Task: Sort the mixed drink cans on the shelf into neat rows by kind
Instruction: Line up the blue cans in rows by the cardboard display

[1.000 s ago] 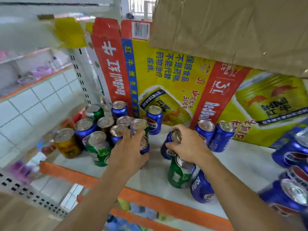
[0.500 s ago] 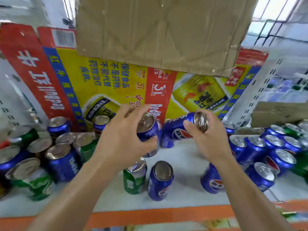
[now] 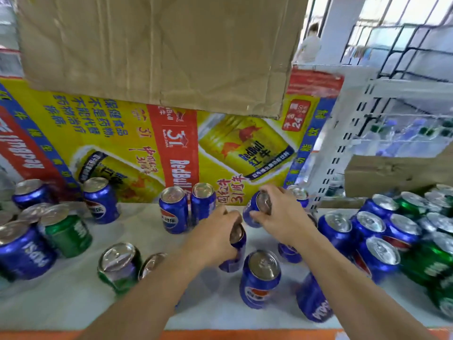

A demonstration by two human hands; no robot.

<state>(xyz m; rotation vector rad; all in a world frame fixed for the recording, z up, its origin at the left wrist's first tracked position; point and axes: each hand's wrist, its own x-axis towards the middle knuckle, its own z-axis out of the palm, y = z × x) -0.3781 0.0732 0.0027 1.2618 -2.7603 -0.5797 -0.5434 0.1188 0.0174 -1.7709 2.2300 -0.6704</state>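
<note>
While gripping a blue can (image 3: 234,261) at mid-frame in the curled left hand (image 3: 213,238) and a tilted can (image 3: 251,212) just above-right in the right hand (image 3: 282,217), set both upright on the shelf (image 3: 73,303), touching the blue pair (image 3: 174,212) left of centre; avoid nudging the green can (image 3: 117,268) lower left.

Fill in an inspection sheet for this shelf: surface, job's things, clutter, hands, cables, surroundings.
Surface: white shelf board with an orange front edge, partly bare.
Job's things: blue aluminium cola cans and green aluminium soda cans mixed at both ends; blue ones mid-shelf, unaligned.
Clutter: yellow-and-red printed carton at the back; brown cardboard sheet overhanging.
Hands: left hand grips the nearer blue can; right hand grips a tilted blue can.
Cables: nothing seen.
Surroundings: white perforated shelf upright; neighbouring shelf blurred.
</note>
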